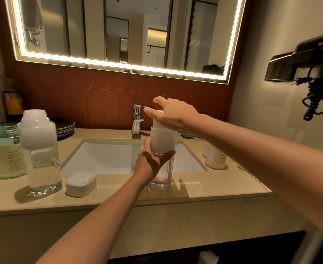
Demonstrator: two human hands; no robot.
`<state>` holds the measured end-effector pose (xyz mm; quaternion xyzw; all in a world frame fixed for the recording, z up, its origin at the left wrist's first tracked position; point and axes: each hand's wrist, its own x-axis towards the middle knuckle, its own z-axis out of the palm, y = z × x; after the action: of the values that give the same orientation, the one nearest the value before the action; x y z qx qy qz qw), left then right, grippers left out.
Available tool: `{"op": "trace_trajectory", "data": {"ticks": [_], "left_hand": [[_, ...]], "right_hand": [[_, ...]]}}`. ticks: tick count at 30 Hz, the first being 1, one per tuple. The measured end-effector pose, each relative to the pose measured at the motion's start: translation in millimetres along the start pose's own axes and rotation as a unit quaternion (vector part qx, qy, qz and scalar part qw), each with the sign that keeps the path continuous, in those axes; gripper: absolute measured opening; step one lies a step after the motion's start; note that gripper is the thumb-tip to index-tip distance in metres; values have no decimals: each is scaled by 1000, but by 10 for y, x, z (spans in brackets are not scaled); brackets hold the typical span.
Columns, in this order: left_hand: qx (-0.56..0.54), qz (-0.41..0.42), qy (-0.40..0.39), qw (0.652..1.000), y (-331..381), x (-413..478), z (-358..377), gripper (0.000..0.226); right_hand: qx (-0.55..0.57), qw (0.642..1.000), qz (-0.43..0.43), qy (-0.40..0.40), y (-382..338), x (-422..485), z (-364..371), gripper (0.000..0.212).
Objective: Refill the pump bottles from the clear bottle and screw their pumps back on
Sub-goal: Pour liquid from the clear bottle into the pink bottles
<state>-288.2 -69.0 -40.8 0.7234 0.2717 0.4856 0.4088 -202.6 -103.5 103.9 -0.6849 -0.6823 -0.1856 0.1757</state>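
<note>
A clear pump bottle with a frosted upper part stands on the counter's front strip, before the sink. My left hand wraps its middle from the left. My right hand rests on top of its white pump head, fingers spread over it. The big clear bottle stands uncapped at the left, white liquid high inside. Its white cap lies beside it on the counter. A green pump bottle without pump is at the far left. A pink bottle stands right of the sink.
The white sink basin and chrome tap lie behind the held bottle. Dark plates are stacked at the back left. A hair dryer with coiled cord hangs on the right wall. A lit mirror hangs above.
</note>
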Motion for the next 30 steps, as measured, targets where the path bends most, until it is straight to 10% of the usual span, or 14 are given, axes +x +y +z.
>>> {"op": "trace_trajectory", "data": {"ticks": [5, 12, 20, 30], "left_hand": [[-1, -4, 6, 1000, -40, 26, 14, 83], [-16, -2, -2, 1000, -42, 38, 6, 84], [-7, 1, 10, 1000, -75, 46, 13, 84], [9, 11, 7, 1000, -46, 29, 0, 92]], "right_hand": [[-122, 992, 26, 25, -10, -49, 71, 71], [120, 986, -6, -114, -37, 19, -93, 52], [-157, 987, 40, -21, -36, 5, -11, 78], [30, 995, 0, -91, -45, -17, -42, 55]]}}
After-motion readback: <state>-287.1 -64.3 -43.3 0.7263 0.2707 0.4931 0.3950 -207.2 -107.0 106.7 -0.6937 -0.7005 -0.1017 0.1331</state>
